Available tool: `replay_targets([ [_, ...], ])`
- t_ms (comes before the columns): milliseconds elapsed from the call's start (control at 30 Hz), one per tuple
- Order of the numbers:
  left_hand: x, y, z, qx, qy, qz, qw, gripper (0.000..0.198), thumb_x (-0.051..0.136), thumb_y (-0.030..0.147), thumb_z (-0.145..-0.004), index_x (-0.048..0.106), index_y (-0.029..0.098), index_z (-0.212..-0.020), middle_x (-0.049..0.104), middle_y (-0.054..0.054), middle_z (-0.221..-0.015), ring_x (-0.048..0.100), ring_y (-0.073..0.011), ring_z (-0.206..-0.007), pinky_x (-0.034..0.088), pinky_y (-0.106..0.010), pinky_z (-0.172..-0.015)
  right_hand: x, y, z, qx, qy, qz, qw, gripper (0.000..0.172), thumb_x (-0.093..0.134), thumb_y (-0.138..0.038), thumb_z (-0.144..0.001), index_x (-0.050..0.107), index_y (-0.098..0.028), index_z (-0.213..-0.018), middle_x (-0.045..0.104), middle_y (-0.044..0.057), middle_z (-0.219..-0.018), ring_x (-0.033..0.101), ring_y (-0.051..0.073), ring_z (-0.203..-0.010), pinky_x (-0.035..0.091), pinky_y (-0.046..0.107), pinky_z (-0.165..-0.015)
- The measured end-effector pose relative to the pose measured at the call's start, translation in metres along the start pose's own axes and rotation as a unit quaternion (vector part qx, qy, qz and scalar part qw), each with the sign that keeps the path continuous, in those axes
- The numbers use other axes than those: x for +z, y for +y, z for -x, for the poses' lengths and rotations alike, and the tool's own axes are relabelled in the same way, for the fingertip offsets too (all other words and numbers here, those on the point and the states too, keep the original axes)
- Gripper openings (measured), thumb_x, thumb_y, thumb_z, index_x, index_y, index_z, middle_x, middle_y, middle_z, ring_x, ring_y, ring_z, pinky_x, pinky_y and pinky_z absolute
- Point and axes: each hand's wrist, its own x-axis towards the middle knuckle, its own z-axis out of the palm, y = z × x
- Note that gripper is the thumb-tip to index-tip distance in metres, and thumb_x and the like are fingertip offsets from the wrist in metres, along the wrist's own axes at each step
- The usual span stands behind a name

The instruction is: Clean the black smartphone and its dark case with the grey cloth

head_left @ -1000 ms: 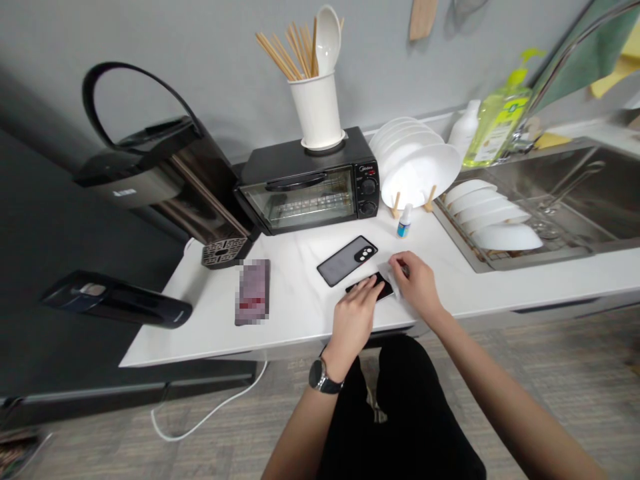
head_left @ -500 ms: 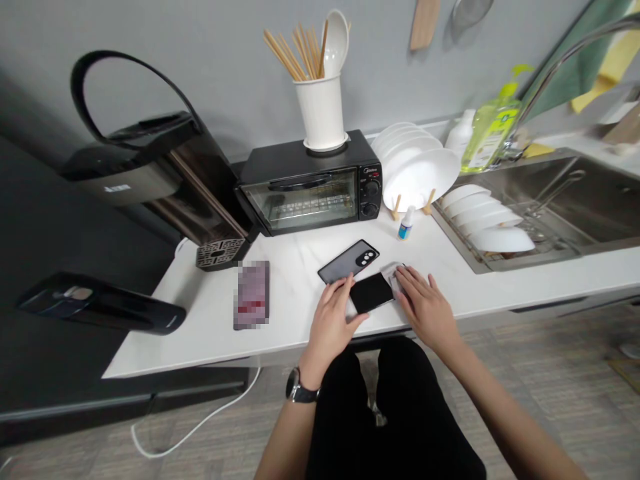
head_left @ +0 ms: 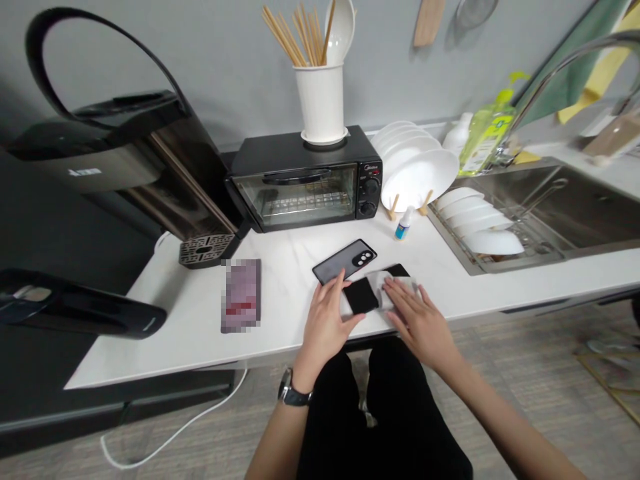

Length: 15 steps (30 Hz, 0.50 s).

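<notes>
A phone with a black screen [head_left: 361,296] lies face up on the white counter. My left hand [head_left: 326,313], fingers apart, steadies its left end. Under the fingers of my right hand [head_left: 415,312] a pale grey cloth [head_left: 383,293] is pressed flat on the screen; the phone's dark far corner shows beyond it. Just behind lies a phone case [head_left: 345,261] with a black rim and a camera cutout. A small spray bottle [head_left: 403,224] with a blue label stands near the plates.
A toaster oven [head_left: 305,180] carries a white utensil cup [head_left: 321,100]. White plates [head_left: 420,177] stand in a rack beside the sink [head_left: 595,207]. Left are a black machine [head_left: 165,167], a dark overhanging object [head_left: 80,303] and a blurred purple item [head_left: 243,297].
My right hand and the cloth have moved left over the screen, uncovering the phone's far right corner. The whole view has shifted slightly.
</notes>
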Motion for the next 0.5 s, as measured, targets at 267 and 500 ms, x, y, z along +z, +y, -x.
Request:
replay_targets([
  [267, 0.003, -0.003, 0.002, -0.007, -0.005, -0.019, 1.0, 0.089, 0.069, 0.021, -0.091, 0.017, 0.03, -0.164, 0.058, -0.007, -0.151, 0.044, -0.0247, -0.146, 0.015, -0.056, -0.13, 0.023, -0.032, -0.054, 0.017, 0.026, -0.009, 0.999, 0.063, 0.046, -0.049, -0.106, 0.049, -0.005, -0.151, 0.049, 0.02, -0.157, 0.046, 0.035, -0.147, 0.036, 0.057, -0.122],
  [500, 0.001, -0.002, 0.003, -0.015, -0.016, -0.045, 0.999, 0.094, 0.07, 0.014, -0.086, 0.019, 0.029, -0.164, 0.052, -0.009, -0.157, 0.04, -0.0276, -0.149, 0.016, -0.056, -0.129, 0.007, -0.063, -0.011, -0.037, -0.015, -0.063, 0.997, 0.057, 0.045, -0.042, -0.108, 0.041, -0.015, -0.158, 0.045, 0.011, -0.161, 0.042, 0.027, -0.151, 0.035, 0.054, -0.124],
])
